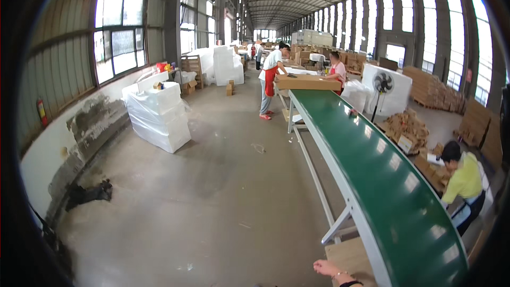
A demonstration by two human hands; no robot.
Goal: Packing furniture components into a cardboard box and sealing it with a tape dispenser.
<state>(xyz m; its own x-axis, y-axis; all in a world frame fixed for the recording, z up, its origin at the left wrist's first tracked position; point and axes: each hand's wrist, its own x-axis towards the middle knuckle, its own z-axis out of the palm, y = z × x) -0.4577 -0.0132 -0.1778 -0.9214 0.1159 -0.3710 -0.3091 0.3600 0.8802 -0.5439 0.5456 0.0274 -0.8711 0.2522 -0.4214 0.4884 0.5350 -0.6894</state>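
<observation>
My right hand (pixel 325 267) shows at the lower edge, with a bracelet at the wrist and a dark band further up the forearm. Its fingers are loosely curled in, and I see nothing in them. Close beside it, low against the conveyor's near leg, is a light brown board (pixel 351 255). Just right of the hand runs the long green conveyor belt (pixel 372 154) on its white frame, and the hand does not touch it. My left hand is out of view.
Across the belt's far end lies a long cardboard box (pixel 305 82), with a person in a red apron (pixel 272 72) beside it. A worker in yellow (pixel 465 183) bends at right near a standing fan (pixel 383 82). Wrapped white blocks (pixel 159 114) stand left; dark cloth (pixel 90 194) lies by the wall.
</observation>
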